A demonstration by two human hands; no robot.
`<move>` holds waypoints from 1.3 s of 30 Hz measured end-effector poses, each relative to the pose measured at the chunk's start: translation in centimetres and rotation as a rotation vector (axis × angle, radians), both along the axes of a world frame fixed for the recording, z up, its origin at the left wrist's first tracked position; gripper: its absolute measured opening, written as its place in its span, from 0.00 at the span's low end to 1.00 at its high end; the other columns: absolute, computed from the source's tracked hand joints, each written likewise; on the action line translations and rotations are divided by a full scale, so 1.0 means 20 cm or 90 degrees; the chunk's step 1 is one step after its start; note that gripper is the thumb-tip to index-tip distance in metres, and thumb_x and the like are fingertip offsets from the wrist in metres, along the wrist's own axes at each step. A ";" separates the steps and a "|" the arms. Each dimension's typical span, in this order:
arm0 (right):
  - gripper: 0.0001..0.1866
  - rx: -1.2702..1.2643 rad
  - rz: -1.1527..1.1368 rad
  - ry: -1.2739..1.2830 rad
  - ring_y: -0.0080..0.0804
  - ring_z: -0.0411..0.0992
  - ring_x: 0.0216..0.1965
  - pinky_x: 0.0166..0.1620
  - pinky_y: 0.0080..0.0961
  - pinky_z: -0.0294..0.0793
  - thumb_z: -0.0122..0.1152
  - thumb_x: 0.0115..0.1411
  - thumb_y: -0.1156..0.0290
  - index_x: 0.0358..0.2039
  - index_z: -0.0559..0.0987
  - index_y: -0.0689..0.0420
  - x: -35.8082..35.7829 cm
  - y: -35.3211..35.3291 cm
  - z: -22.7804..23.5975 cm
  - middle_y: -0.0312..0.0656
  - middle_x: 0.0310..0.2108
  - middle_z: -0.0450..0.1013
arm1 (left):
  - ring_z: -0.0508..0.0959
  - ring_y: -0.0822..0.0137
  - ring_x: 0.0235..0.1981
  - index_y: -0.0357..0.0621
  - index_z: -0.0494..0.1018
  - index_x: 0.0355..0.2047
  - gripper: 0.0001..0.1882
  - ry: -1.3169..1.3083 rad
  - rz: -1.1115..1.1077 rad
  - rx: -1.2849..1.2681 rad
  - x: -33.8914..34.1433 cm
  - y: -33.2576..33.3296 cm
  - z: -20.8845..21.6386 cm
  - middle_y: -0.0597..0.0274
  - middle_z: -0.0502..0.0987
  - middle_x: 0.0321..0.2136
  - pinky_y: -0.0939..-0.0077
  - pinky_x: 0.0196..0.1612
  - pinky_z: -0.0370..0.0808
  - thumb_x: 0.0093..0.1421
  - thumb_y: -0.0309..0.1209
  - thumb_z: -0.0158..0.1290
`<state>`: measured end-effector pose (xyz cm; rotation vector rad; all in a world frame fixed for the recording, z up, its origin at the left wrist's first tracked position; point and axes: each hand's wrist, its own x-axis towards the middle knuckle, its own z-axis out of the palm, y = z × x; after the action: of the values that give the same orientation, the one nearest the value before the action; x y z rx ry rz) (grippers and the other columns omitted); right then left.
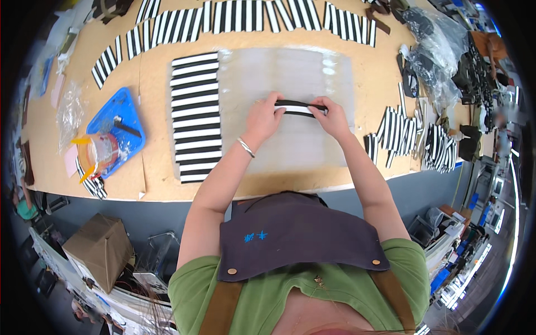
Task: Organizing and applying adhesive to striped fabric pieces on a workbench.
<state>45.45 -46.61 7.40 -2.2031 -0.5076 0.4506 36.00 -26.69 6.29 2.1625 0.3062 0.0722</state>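
A short strip (298, 109) with black edges and a white middle is stretched crosswise between my two hands, slightly bowed. My left hand (262, 118) pinches its left end, and my right hand (333, 118) pinches the right end between thumb and fingers. Both hands are over a translucent greyish sheet (268, 64) lying on the wooden table. On the left part of that sheet, a column of black-and-white strips (196, 117) lies side by side, apart from my left hand. Whether the held strip touches the sheet I cannot tell.
More striped pieces (237, 17) form a curved row along the back. At left stand a blue tray (124, 101) and a messy plastic tub (100, 149). To the right lie loose striped pieces (397, 131) and crumpled clear plastic (438, 47). The table's front edge (162, 199) is near me.
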 end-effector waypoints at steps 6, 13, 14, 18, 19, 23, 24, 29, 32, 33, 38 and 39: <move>0.11 -0.069 0.034 -0.246 0.40 0.70 0.39 0.41 0.33 0.72 0.67 0.48 0.71 0.34 0.78 0.53 0.24 -0.01 -0.09 0.39 0.36 0.72 | 0.70 0.57 0.41 0.51 0.72 0.38 0.15 -0.099 0.020 0.243 0.23 -0.01 -0.05 0.61 0.72 0.35 0.62 0.43 0.68 0.49 0.30 0.61; 0.13 -0.089 0.152 -0.223 0.39 0.68 0.38 0.42 0.33 0.70 0.71 0.42 0.70 0.30 0.77 0.52 0.28 -0.01 -0.16 0.36 0.34 0.71 | 0.68 0.60 0.43 0.51 0.73 0.33 0.15 -0.019 -0.101 0.249 0.28 0.01 -0.07 0.65 0.69 0.35 0.64 0.45 0.67 0.44 0.32 0.64; 0.13 -0.085 0.159 -0.211 0.38 0.68 0.38 0.43 0.33 0.69 0.71 0.43 0.69 0.29 0.76 0.51 0.29 -0.01 -0.16 0.35 0.34 0.71 | 0.69 0.60 0.43 0.51 0.73 0.32 0.14 -0.007 -0.111 0.246 0.29 0.01 -0.07 0.65 0.69 0.34 0.64 0.45 0.67 0.44 0.31 0.64; 0.12 -0.063 0.190 -0.212 0.36 0.67 0.38 0.44 0.33 0.67 0.71 0.42 0.69 0.26 0.75 0.51 0.31 0.00 -0.11 0.34 0.31 0.70 | 0.69 0.61 0.42 0.50 0.72 0.28 0.12 -0.014 -0.138 0.244 0.32 0.02 -0.03 0.66 0.69 0.32 0.64 0.44 0.67 0.44 0.31 0.63; 0.12 -0.063 0.189 -0.211 0.36 0.67 0.38 0.44 0.33 0.67 0.71 0.42 0.69 0.26 0.75 0.51 0.31 -0.01 -0.11 0.34 0.31 0.70 | 0.69 0.61 0.42 0.50 0.72 0.28 0.12 -0.013 -0.139 0.244 0.33 0.03 -0.03 0.66 0.69 0.32 0.64 0.44 0.67 0.44 0.31 0.63; 0.09 -0.019 0.162 -0.102 0.33 0.67 0.30 0.35 0.29 0.67 0.68 0.47 0.70 0.27 0.76 0.55 0.36 -0.01 -0.10 0.36 0.24 0.70 | 0.71 0.61 0.36 0.49 0.71 0.25 0.10 -0.031 -0.178 0.180 0.38 0.06 -0.06 0.66 0.72 0.27 0.65 0.42 0.68 0.46 0.29 0.62; 0.08 0.032 0.084 0.012 0.31 0.67 0.25 0.31 0.27 0.67 0.67 0.49 0.70 0.28 0.76 0.56 0.39 0.00 -0.09 0.37 0.21 0.70 | 0.72 0.61 0.34 0.48 0.70 0.25 0.09 -0.008 -0.167 0.119 0.40 0.07 -0.07 0.65 0.73 0.24 0.66 0.41 0.68 0.46 0.28 0.61; 0.07 0.055 -0.100 0.030 0.22 0.63 0.19 0.25 0.21 0.65 0.64 0.54 0.69 0.32 0.79 0.57 0.59 0.13 -0.12 0.35 0.17 0.68 | 0.74 0.59 0.30 0.43 0.72 0.29 0.09 -0.033 -0.084 0.052 0.64 0.15 -0.04 0.60 0.76 0.25 0.68 0.37 0.71 0.50 0.30 0.60; 0.08 0.121 -0.180 0.071 0.19 0.64 0.19 0.26 0.19 0.66 0.63 0.55 0.68 0.34 0.80 0.56 0.65 0.20 -0.19 0.34 0.17 0.70 | 0.77 0.61 0.32 0.42 0.74 0.35 0.12 -0.066 -0.061 0.037 0.73 0.17 -0.07 0.58 0.78 0.29 0.69 0.36 0.73 0.53 0.33 0.59; 0.08 0.159 -0.209 0.093 0.19 0.66 0.20 0.27 0.19 0.67 0.63 0.55 0.68 0.34 0.80 0.56 0.66 0.22 -0.21 0.34 0.17 0.70 | 0.77 0.61 0.31 0.42 0.74 0.36 0.12 -0.014 -0.051 0.037 0.75 0.18 -0.08 0.57 0.78 0.30 0.69 0.35 0.73 0.54 0.34 0.58; 0.08 0.001 -0.173 0.031 0.21 0.70 0.21 0.28 0.19 0.69 0.64 0.54 0.68 0.33 0.80 0.56 0.68 0.23 -0.17 0.37 0.19 0.73 | 0.75 0.57 0.24 0.46 0.74 0.37 0.11 -0.028 0.018 0.070 0.77 0.21 -0.13 0.57 0.77 0.25 0.66 0.32 0.72 0.54 0.33 0.57; 0.08 0.001 -0.161 -0.009 0.24 0.70 0.21 0.28 0.20 0.70 0.64 0.53 0.68 0.32 0.80 0.57 0.68 0.23 -0.20 0.38 0.21 0.73 | 0.75 0.57 0.24 0.46 0.74 0.37 0.11 -0.028 0.019 0.068 0.78 0.20 -0.13 0.57 0.77 0.25 0.66 0.32 0.72 0.54 0.33 0.57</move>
<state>59.12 -42.05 3.43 -2.2331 -0.2308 0.2985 51.54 -22.59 3.78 2.2594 0.3150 0.1561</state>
